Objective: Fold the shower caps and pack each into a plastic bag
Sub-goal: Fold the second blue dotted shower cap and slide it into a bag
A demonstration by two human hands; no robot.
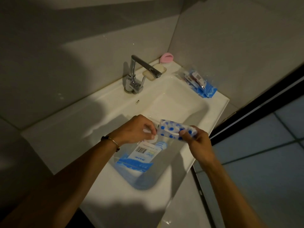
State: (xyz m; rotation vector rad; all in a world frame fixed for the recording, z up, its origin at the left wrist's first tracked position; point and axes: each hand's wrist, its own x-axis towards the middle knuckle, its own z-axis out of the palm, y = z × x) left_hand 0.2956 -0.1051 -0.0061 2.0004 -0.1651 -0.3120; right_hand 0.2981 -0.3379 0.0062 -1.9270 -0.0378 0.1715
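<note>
Bare forearms; a beaded bracelet (111, 141) circles the left wrist.

1. We see a white washbasin surface (65, 129) with a chrome tap (136, 74) mounted at its back rim.
2. A soap dish (154, 71) and a pink brush (167, 58) sit behind the tap.
3. A pile of blue-printed plastic packets (199, 83) lies on the back right corner.

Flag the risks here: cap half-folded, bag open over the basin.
1. Folded shower cap is held only at its end by the right hand; it may spring open before entering.
2. Left hand pinches just the plastic bag top; a lost grip likely drops it into the sink.
</note>
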